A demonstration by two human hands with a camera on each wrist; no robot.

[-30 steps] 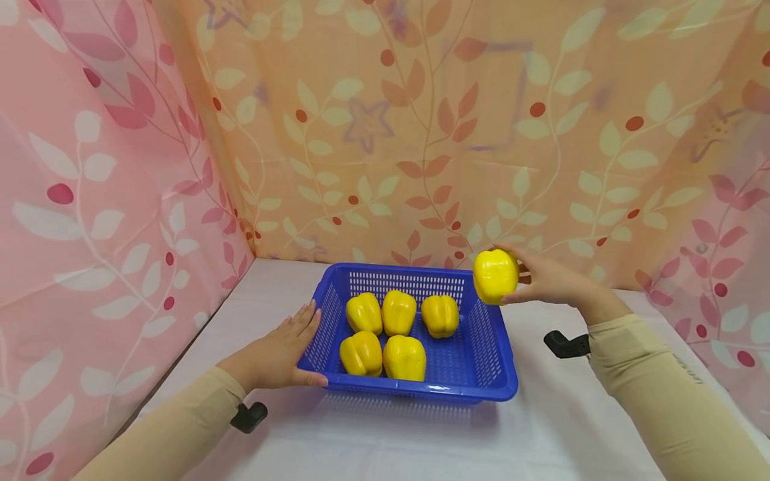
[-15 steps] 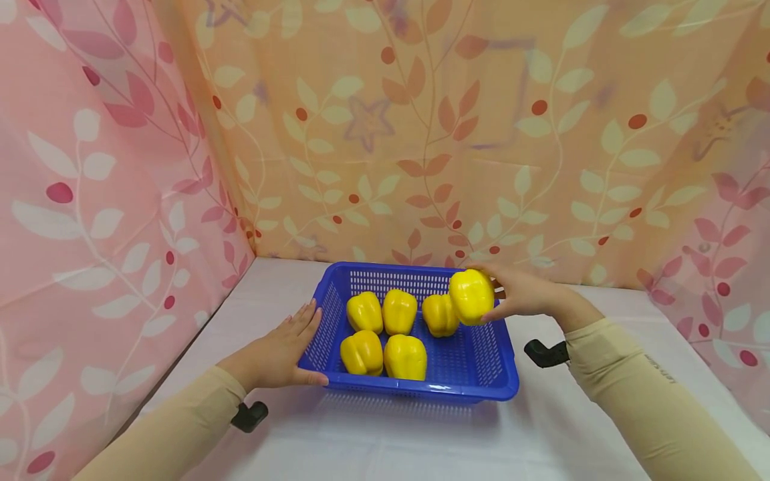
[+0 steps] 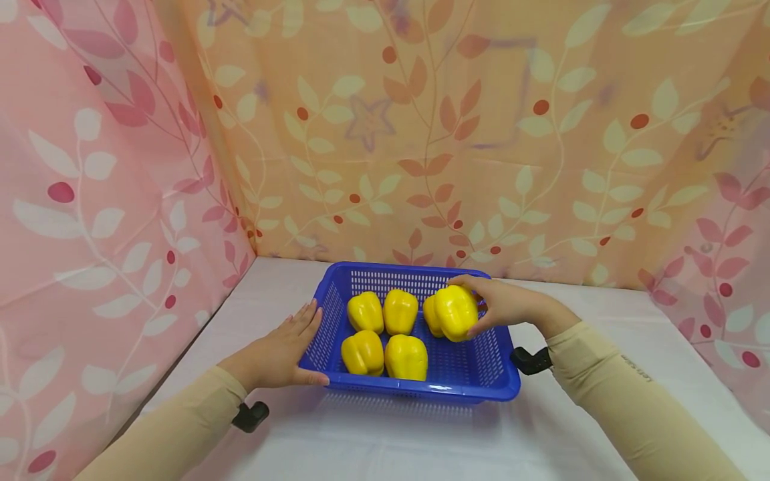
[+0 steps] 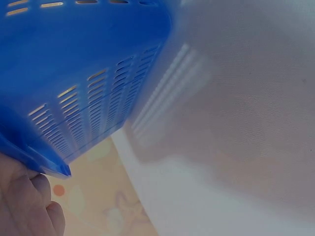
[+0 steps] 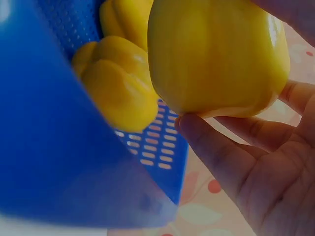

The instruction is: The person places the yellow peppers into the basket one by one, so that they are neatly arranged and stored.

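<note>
My right hand (image 3: 511,306) holds a yellow bell pepper (image 3: 456,312) between thumb and fingers, over the right part of a blue plastic basket (image 3: 433,389). In the right wrist view the held pepper (image 5: 216,59) hangs above the rim, beside other peppers. Partly behind it is another yellow bell pepper (image 3: 430,315) in the basket. Several more lie to the left, such as the front pepper (image 3: 406,357) and the back pepper (image 3: 365,312). My left hand (image 3: 271,355) rests on the basket's left rim with fingers extended, its thumb along the front corner.
The basket stands on a white-covered table (image 3: 337,441). A patterned orange curtain (image 3: 421,133) hangs close behind it, and a pink curtain (image 3: 108,200) is at the left. A black wrist mount (image 3: 531,361) sits beside the basket's right rim.
My right hand has carried the pepper left and down, from above the basket's right back corner to close beside the pepper at the back. The left hand has stayed put.
</note>
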